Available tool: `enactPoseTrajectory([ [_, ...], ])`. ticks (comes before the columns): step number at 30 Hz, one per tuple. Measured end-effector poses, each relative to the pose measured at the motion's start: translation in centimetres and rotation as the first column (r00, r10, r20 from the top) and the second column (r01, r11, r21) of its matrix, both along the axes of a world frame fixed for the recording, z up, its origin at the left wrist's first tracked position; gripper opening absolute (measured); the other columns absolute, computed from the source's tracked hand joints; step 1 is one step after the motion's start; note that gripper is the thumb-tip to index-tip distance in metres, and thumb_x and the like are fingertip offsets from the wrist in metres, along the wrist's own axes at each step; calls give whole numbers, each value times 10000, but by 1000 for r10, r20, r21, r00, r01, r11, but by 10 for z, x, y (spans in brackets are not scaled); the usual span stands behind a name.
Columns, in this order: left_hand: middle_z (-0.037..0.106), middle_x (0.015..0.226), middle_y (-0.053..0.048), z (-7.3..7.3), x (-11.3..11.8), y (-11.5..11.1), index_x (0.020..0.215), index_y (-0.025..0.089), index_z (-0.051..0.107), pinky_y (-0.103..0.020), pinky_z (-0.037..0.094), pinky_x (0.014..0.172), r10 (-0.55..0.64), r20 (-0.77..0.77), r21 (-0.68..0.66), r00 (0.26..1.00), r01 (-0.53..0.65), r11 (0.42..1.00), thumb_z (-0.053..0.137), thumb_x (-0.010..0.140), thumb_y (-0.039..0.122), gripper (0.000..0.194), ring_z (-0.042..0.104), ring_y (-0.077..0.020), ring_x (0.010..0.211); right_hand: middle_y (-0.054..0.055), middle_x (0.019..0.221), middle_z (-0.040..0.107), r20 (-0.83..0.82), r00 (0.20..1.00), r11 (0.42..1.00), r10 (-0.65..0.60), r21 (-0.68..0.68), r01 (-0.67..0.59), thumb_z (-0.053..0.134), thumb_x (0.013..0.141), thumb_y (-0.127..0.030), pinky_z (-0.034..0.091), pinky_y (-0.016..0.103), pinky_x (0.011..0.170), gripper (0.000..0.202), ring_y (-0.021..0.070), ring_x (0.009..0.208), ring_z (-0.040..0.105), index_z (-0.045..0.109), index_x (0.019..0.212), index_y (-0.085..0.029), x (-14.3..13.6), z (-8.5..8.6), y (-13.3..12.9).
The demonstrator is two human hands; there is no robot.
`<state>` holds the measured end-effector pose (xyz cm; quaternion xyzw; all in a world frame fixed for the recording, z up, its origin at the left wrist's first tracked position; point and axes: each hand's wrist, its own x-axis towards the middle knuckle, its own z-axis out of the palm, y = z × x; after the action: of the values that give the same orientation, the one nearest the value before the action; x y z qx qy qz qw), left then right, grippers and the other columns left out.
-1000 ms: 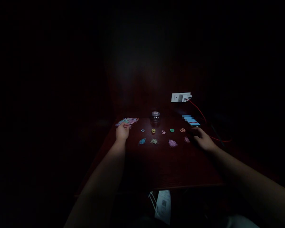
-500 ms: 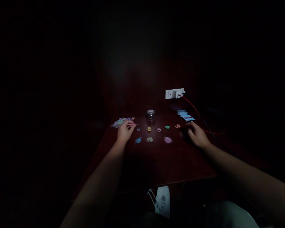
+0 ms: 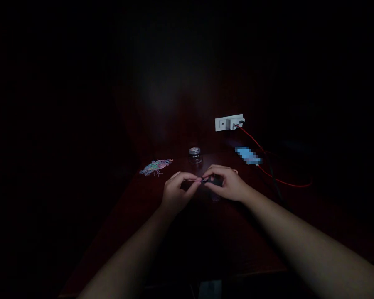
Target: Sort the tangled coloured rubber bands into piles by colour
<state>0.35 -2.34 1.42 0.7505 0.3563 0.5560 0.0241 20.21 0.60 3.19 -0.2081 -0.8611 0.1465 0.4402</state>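
Note:
In front of the jar my two hands meet over the table. My left hand (image 3: 180,189) is closed, its thumb and fingertips pinching thin pinkish-purple rubber bands (image 3: 203,180). From the other side my right hand (image 3: 226,182) curls thumb and forefinger around the free end of these bands, its fingertips close to the left ones. Dim light hides how firmly it grips. To the left lies a loose pile of mixed-colour rubber bands (image 3: 156,167). A purple heap of bands (image 3: 216,198) shows faintly below my right hand; the hands cover most of the other small groups.
A small clear jar (image 3: 195,155) with a lid stands behind the hands. A phone (image 3: 248,155) lies at the right back, its red cable (image 3: 282,180) looping over the table (image 3: 187,245) up to a white wall socket (image 3: 222,123). The surroundings are very dark.
My left hand has moved right and nearer, away from the pile, with the bands in its pinch. My right hand has come left from beside the phone to meet it.

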Motion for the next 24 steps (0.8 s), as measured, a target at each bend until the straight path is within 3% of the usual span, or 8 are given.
enactPoseTrajectory([
  [7, 716, 843, -36, -1, 2, -8, 886, 191, 655, -262, 577, 688, -99, -12, -84, 995, 98, 992, 701, 787, 262, 130, 684, -140, 753, 13, 710, 599, -91, 994, 997, -55, -55, 50, 608, 830, -212, 433, 270, 625, 57, 125, 650, 543, 659, 826, -185, 3, -10, -13],
  [12, 715, 819, -21, -3, 7, -8, 866, 194, 655, -240, 564, 674, -115, -10, -114, 993, 113, 987, 699, 791, 251, 103, 682, -127, 734, 14, 714, 576, -101, 994, 986, -46, -162, 29, 588, 848, -223, 419, 266, 616, 82, 123, 653, 519, 647, 817, -175, 4, -16, -13],
  [19, 708, 813, -18, -3, 5, -3, 849, 201, 662, -274, 559, 732, -73, -47, -50, 996, 71, 996, 678, 802, 249, 69, 670, -136, 772, 9, 696, 554, -127, 989, 968, -77, -246, 44, 595, 847, -272, 405, 267, 590, 125, 121, 618, 491, 652, 801, -171, 3, -24, -9],
  [24, 705, 912, -35, -4, 2, -2, 938, 205, 636, -295, 547, 769, -103, -59, -104, 993, 97, 990, 645, 816, 232, 125, 663, -152, 845, 9, 694, 556, -96, 992, 969, -85, -239, 60, 597, 843, -272, 408, 262, 587, 122, 121, 622, 501, 653, 805, -171, 2, -26, -8],
])
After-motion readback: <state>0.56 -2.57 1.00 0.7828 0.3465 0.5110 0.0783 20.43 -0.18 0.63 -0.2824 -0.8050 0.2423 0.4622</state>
